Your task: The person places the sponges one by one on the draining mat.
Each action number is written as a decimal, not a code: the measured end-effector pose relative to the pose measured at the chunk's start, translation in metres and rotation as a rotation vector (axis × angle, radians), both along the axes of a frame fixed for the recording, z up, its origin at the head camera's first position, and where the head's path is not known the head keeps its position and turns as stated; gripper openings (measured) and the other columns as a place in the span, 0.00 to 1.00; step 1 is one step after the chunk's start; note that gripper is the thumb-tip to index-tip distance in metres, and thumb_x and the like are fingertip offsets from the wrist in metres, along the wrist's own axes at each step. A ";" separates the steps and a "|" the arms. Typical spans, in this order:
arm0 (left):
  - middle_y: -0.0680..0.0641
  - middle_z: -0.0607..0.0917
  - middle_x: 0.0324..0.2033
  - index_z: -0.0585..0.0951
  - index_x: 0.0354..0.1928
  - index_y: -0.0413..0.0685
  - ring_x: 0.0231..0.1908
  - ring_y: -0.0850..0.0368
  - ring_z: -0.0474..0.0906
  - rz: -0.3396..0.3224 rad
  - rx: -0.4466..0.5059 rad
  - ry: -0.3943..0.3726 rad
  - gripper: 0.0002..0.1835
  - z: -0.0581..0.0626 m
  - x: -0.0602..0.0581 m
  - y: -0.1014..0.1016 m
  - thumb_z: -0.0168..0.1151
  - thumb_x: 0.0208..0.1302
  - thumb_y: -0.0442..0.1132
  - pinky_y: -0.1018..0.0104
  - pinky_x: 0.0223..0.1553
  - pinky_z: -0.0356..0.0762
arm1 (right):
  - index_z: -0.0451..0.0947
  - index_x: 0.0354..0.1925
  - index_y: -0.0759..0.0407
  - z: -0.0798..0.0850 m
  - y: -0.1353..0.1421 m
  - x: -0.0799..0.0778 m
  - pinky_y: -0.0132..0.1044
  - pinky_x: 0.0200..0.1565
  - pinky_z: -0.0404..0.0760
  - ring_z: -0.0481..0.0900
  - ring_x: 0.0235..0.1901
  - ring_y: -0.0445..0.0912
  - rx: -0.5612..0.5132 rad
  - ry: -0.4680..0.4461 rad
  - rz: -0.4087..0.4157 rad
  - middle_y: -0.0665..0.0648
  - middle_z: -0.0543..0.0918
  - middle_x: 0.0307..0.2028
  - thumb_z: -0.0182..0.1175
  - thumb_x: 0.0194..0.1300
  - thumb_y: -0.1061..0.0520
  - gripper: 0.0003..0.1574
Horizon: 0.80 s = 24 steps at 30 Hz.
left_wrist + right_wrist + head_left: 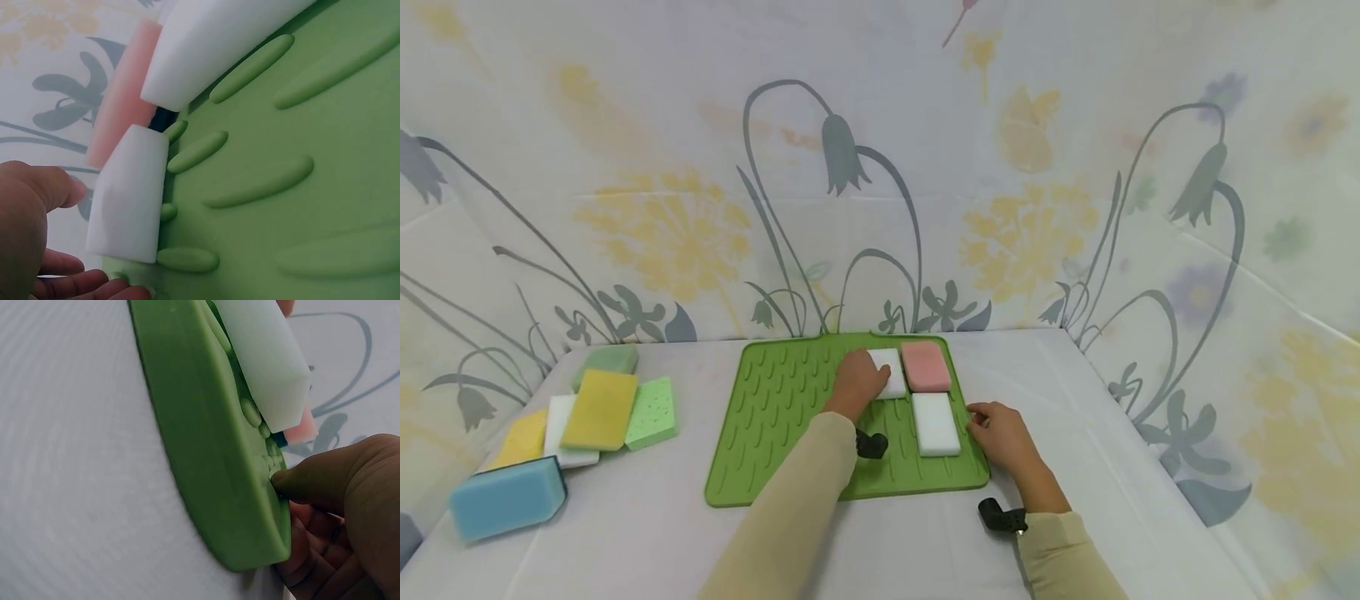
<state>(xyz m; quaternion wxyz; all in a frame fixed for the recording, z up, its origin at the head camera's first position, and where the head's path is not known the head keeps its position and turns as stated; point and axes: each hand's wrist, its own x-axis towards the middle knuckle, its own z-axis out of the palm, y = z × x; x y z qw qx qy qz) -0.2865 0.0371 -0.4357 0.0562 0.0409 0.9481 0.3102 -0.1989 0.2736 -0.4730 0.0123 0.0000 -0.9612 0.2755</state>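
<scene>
A green silicone mat (pixel 775 417) with raised ridges lies on the table. My left hand (pixel 857 383) is at a white sponge (pixel 891 375) near the mat's back edge. In the left wrist view, its thumb stands apart from this sponge (pixel 131 194), and the fingertips (pixel 134 292) lie close by its end. A pink sponge (pixel 926 367) sits to its right. Another white sponge (pixel 936 425) lies nearer the front. My right hand (pixel 1003 437) pinches the mat's right rim, thumb (pixel 306 478) on the inner side and fingers outside, as the right wrist view shows.
To the left lies a loose group: a yellow sponge (pixel 599 408), light green sponge (pixel 652 414), pale green sponge (pixel 612 360), white sponge (pixel 559 421), another yellow sponge (pixel 523 437) and blue sponge (pixel 508 497). A flower-patterned cloth (pixel 880 250) rises behind the table.
</scene>
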 end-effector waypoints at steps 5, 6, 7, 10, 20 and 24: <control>0.51 0.66 0.14 0.68 0.17 0.48 0.16 0.57 0.63 0.006 0.024 0.038 0.20 -0.001 0.002 -0.010 0.53 0.69 0.45 0.64 0.20 0.65 | 0.79 0.55 0.65 0.000 0.000 0.002 0.36 0.32 0.74 0.75 0.32 0.45 -0.001 0.011 0.000 0.56 0.82 0.37 0.58 0.64 0.59 0.22; 0.52 0.65 0.13 0.67 0.16 0.49 0.15 0.58 0.62 0.006 0.017 0.055 0.21 0.000 0.003 -0.012 0.53 0.69 0.45 0.65 0.19 0.63 | 0.79 0.55 0.65 0.000 -0.001 0.002 0.36 0.33 0.73 0.75 0.32 0.45 0.000 0.014 0.001 0.56 0.82 0.37 0.58 0.64 0.59 0.22; 0.53 0.64 0.12 0.65 0.15 0.50 0.14 0.58 0.61 0.010 0.020 0.061 0.22 -0.001 0.002 -0.014 0.52 0.69 0.45 0.65 0.18 0.62 | 0.79 0.55 0.65 0.000 -0.001 0.002 0.36 0.33 0.73 0.75 0.32 0.45 0.001 0.016 0.003 0.56 0.82 0.37 0.58 0.64 0.59 0.22; 0.53 0.62 0.11 0.64 0.14 0.50 0.13 0.58 0.60 0.021 0.001 0.085 0.23 0.000 0.007 -0.019 0.52 0.68 0.44 0.66 0.16 0.60 | 0.79 0.55 0.65 0.000 -0.001 0.003 0.36 0.33 0.74 0.75 0.32 0.45 0.000 0.020 0.008 0.56 0.82 0.37 0.58 0.64 0.59 0.22; 0.43 0.83 0.34 0.80 0.47 0.40 0.24 0.53 0.76 0.078 -0.180 0.098 0.22 0.007 0.019 -0.041 0.51 0.70 0.53 0.60 0.21 0.72 | 0.78 0.56 0.64 0.001 -0.002 0.002 0.38 0.34 0.75 0.77 0.34 0.45 0.008 0.002 0.006 0.56 0.82 0.39 0.58 0.65 0.58 0.22; 0.42 0.82 0.31 0.79 0.40 0.41 0.26 0.50 0.78 0.095 -0.222 0.136 0.22 0.006 0.020 -0.052 0.50 0.69 0.54 0.57 0.23 0.75 | 0.78 0.56 0.65 0.001 -0.001 0.002 0.39 0.35 0.76 0.78 0.35 0.46 -0.001 0.000 0.006 0.57 0.83 0.40 0.58 0.65 0.59 0.22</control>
